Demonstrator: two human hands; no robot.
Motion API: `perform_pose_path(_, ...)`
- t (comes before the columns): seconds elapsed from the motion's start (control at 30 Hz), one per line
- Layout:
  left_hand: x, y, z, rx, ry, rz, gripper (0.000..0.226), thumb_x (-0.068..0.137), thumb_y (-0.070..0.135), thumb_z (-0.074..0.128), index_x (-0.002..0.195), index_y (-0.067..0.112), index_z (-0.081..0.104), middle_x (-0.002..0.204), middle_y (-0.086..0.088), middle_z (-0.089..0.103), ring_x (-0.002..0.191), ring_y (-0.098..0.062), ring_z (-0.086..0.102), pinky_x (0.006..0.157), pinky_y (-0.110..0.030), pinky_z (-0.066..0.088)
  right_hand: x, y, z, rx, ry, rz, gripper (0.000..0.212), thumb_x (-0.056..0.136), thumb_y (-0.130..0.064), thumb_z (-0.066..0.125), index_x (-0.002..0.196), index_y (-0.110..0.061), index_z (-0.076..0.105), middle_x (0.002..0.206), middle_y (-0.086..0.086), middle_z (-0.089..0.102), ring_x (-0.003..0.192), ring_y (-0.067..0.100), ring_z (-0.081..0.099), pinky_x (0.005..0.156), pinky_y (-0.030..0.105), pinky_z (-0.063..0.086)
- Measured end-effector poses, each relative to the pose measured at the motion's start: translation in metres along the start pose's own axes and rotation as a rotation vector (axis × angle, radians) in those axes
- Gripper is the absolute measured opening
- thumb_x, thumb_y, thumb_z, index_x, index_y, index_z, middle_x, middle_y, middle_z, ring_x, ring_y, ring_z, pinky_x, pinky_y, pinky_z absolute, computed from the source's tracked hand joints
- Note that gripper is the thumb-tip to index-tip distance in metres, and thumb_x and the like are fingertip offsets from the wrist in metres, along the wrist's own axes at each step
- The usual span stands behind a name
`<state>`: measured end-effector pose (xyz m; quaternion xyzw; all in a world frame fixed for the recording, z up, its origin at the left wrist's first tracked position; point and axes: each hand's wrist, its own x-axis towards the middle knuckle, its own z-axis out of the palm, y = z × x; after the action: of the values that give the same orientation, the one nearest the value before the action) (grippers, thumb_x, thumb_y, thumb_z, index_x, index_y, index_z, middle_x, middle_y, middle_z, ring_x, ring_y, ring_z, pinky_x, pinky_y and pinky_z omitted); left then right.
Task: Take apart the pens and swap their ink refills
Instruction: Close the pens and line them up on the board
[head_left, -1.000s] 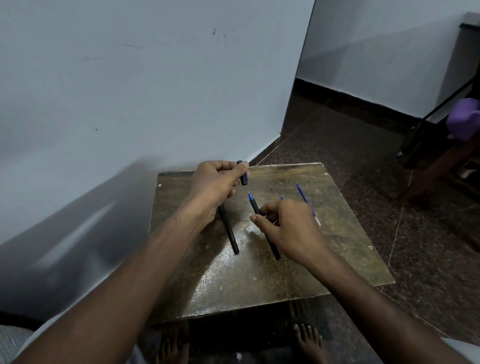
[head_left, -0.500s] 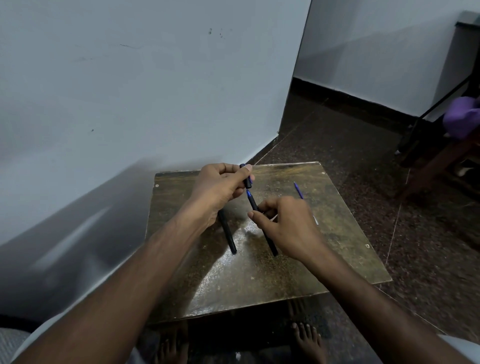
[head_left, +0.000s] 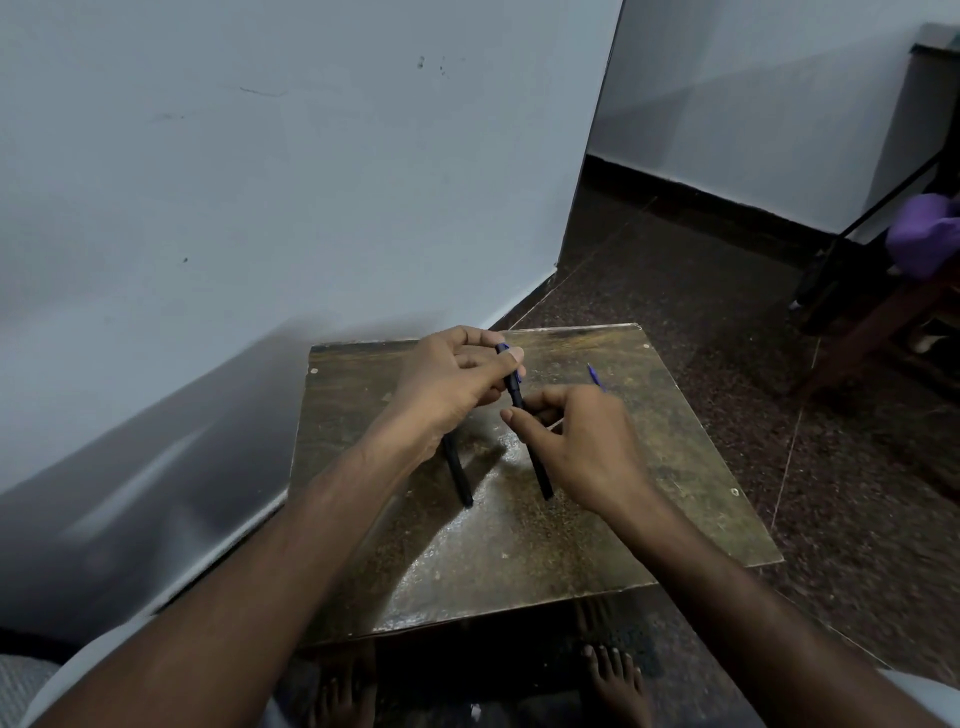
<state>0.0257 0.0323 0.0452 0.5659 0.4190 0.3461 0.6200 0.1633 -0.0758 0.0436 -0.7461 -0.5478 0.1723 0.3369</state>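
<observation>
My left hand (head_left: 452, 384) pinches a small black tip piece (head_left: 511, 371) with blue trim between thumb and fingers. The piece sits on the far end of a black pen barrel (head_left: 540, 470), which my right hand (head_left: 576, 447) grips near its middle, slanted above the table. A second black pen barrel (head_left: 461, 475) lies on the table, its far end hidden under my left wrist. A thin blue ink refill (head_left: 596, 376) lies on the table beyond my right hand, mostly hidden by it.
The work surface is a small worn brown table (head_left: 519, 566) set against a white wall on the left. Dark speckled floor surrounds it. A wooden chair with a purple cloth (head_left: 919, 239) stands at far right. My bare feet show below the table's near edge.
My left hand brought the small tip piece down onto the end of the pen in my right hand; the pen's blue tip no longer shows. Both hands shifted slightly closer together.
</observation>
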Motion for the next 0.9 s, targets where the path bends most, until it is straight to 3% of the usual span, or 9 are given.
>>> perform_pose_path(0.07,-0.004,0.000,0.005,0.030,-0.010,0.031,0.025,0.094,0.026,0.086,0.112,0.014,0.074,0.092,-0.004,0.086,0.090,-0.017,0.084,0.075,-0.026,0.066,0.001,0.001,0.001,0.116,0.023,0.083,0.016,0.095,-0.046,0.079,0.087,-0.033,0.083,0.070,-0.011,0.078,0.068,0.004,0.075,0.068,0.033,0.061)
perform_pose_path(0.17,-0.005,0.001,0.008,0.026,0.024,0.062,0.025,0.094,0.024,0.087,0.110,0.011,0.074,0.093,-0.006,0.086,0.091,-0.020,0.084,0.077,-0.029,0.066,0.003,0.002,0.004,0.294,0.039,0.193,0.027,0.097,-0.044,0.079,0.079,-0.024,0.082,0.075,-0.003,0.081,0.072,0.013,0.076,0.072,0.039,0.061)
perform_pose_path(0.23,-0.004,0.001,0.006,0.055,0.057,0.085,0.024,0.093,0.026,0.087,0.108,0.011,0.074,0.091,-0.005,0.086,0.092,-0.019,0.083,0.076,-0.024,0.064,0.002,0.001,0.003,0.415,-0.045,0.233,0.026,0.100,-0.041,0.075,0.086,-0.021,0.082,0.085,0.005,0.082,0.075,0.018,0.074,0.072,0.038,0.058)
perform_pose_path(0.3,-0.003,0.000,0.004,0.092,0.078,0.103,0.024,0.093,0.028,0.087,0.106,0.012,0.074,0.089,-0.001,0.086,0.090,-0.013,0.083,0.072,-0.019,0.062,0.000,0.001,0.001,0.560,-0.188,0.271,0.011,0.102,-0.032,0.074,0.103,-0.024,0.081,0.094,0.008,0.082,0.081,0.014,0.074,0.070,0.032,0.058)
perform_pose_path(0.37,-0.001,-0.002,0.002,0.090,0.077,0.104,0.023,0.093,0.028,0.086,0.105,0.013,0.073,0.089,0.001,0.086,0.089,-0.011,0.083,0.071,-0.018,0.062,-0.001,0.004,0.000,0.657,-0.280,0.296,0.017,0.101,-0.018,0.075,0.117,-0.026,0.078,0.091,0.012,0.082,0.080,0.015,0.076,0.068,0.030,0.060)
perform_pose_path(0.43,0.001,-0.003,0.001,0.054,0.047,0.094,0.021,0.094,0.027,0.086,0.103,0.014,0.072,0.090,-0.001,0.086,0.090,-0.012,0.083,0.073,-0.021,0.061,-0.002,0.006,0.000,0.725,-0.269,0.316,0.021,0.101,-0.006,0.074,0.118,-0.018,0.076,0.085,0.009,0.083,0.076,0.015,0.077,0.067,0.026,0.062)
perform_pose_path(0.53,0.003,-0.005,0.001,0.026,0.017,0.080,0.017,0.096,0.024,0.083,0.099,0.016,0.068,0.091,-0.004,0.086,0.088,-0.016,0.080,0.076,-0.027,0.060,0.000,0.008,0.000,0.732,-0.222,0.328,0.012,0.101,-0.002,0.072,0.110,-0.008,0.077,0.089,0.010,0.086,0.072,0.013,0.079,0.069,0.026,0.066)
perform_pose_path(0.73,0.005,-0.009,-0.004,0.044,-0.001,0.109,0.019,0.096,0.021,0.083,0.099,0.016,0.065,0.090,-0.005,0.086,0.089,-0.017,0.080,0.080,-0.030,0.062,-0.001,0.003,0.005,0.628,-0.182,0.254,0.009,0.101,-0.004,0.073,0.106,-0.009,0.079,0.089,0.012,0.085,0.068,0.013,0.077,0.069,0.030,0.066)
perform_pose_path(0.9,0.003,0.003,-0.022,0.123,0.028,0.109,0.025,0.095,0.039,0.082,0.101,0.016,0.074,0.092,0.001,0.086,0.090,-0.013,0.083,0.083,-0.028,0.066,0.015,-0.002,-0.002,0.496,-0.255,0.246,0.008,0.100,-0.014,0.077,0.106,-0.010,0.082,0.092,0.008,0.086,0.086,0.020,0.084,0.086,0.041,0.069)
